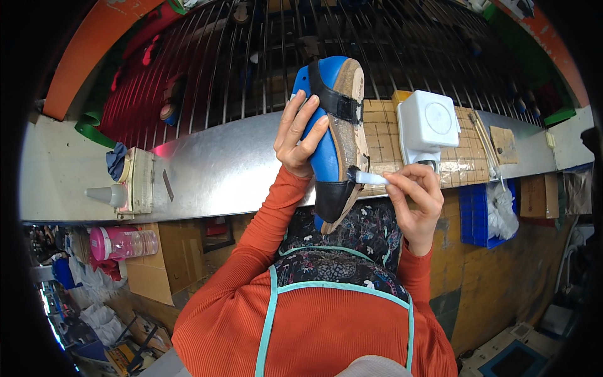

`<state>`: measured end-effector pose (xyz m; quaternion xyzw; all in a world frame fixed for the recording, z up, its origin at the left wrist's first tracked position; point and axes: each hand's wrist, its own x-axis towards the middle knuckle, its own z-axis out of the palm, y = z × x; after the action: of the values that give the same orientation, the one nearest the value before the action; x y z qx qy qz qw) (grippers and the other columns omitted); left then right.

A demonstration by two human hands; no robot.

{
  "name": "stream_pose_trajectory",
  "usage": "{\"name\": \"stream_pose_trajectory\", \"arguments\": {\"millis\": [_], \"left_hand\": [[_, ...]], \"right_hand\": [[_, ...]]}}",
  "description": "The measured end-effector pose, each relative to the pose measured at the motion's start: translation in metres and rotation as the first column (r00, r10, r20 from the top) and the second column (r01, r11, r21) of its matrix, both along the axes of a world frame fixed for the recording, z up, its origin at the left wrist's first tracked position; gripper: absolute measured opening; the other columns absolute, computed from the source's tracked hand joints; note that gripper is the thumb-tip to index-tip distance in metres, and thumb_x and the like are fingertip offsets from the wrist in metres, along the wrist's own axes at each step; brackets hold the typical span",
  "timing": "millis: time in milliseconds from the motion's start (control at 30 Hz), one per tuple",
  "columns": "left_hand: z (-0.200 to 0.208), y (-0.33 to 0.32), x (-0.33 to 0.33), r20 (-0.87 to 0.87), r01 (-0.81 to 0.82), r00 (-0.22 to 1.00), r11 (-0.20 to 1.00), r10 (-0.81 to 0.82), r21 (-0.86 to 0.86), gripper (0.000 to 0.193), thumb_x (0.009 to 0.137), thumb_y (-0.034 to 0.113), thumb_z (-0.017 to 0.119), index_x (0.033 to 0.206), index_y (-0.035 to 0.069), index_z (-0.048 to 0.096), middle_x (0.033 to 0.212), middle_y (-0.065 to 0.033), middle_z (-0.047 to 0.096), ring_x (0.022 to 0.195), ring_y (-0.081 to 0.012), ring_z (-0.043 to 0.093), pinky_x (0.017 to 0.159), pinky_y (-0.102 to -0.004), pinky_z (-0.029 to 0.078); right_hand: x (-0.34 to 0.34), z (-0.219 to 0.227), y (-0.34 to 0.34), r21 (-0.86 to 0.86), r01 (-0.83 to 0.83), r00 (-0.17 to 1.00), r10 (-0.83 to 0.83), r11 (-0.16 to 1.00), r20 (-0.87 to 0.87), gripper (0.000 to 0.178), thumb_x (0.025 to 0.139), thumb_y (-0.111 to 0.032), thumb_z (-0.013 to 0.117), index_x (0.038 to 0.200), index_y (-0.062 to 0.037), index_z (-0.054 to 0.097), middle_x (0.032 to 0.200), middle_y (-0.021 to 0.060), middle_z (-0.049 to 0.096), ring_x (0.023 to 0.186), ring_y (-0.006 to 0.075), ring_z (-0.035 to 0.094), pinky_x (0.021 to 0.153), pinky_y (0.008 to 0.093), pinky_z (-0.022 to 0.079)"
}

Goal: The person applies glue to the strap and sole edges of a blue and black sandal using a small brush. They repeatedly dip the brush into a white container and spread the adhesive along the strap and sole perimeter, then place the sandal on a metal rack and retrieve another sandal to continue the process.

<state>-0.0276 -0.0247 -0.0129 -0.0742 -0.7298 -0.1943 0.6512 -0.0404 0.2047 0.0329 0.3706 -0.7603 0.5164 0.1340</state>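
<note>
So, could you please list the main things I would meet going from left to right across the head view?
White cone, left hand, blue-and-black shoe, white-handled tool, right hand, blue bin.

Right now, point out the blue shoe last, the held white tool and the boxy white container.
Blue shoe last (pixel 325 152): head view, on its blue side.
White tool (pixel 372 179): head view, on its pale shaft.
Boxy white container (pixel 434 119): head view, on its broad face.
</note>
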Motion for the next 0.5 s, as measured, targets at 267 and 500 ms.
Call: {"name": "stream_pose_trajectory", "arguments": {"millis": [267,500], "left_hand": [[-0.003,0.000,0.001,-0.007,0.014,1.000,0.998,-0.014,0.061,0.035,0.079,0.018,0.074,0.112,0.017,0.062,0.124,-0.0151,0.064,0.118,-0.0381,0.058,0.100,-0.0536,0.045],[-0.009,0.000,0.001,0.012,-0.091,0.996,0.994,0.091,0.063,0.050,0.079,0.029,0.077,0.121,0.012,0.055,0.130,-0.0210,0.058,0.121,-0.0389,0.056,0.104,-0.0570,0.039]], "right_hand": [[-0.016,0.007,-0.006,-0.144,-0.185,0.963,0.209,0.972,0.170,0.020,0.078,-0.004,0.074,0.097,-0.0080,0.076,0.092,0.0046,0.061,0.070,0.0108,0.056,0.063,0.0265,0.040],[-0.020,0.013,-0.013,-0.129,-0.232,0.939,0.257,0.964,0.229,0.016,0.082,-0.002,0.070,0.098,-0.0025,0.074,0.091,0.0056,0.060,0.072,0.0093,0.054,0.058,0.0224,0.041]]}}
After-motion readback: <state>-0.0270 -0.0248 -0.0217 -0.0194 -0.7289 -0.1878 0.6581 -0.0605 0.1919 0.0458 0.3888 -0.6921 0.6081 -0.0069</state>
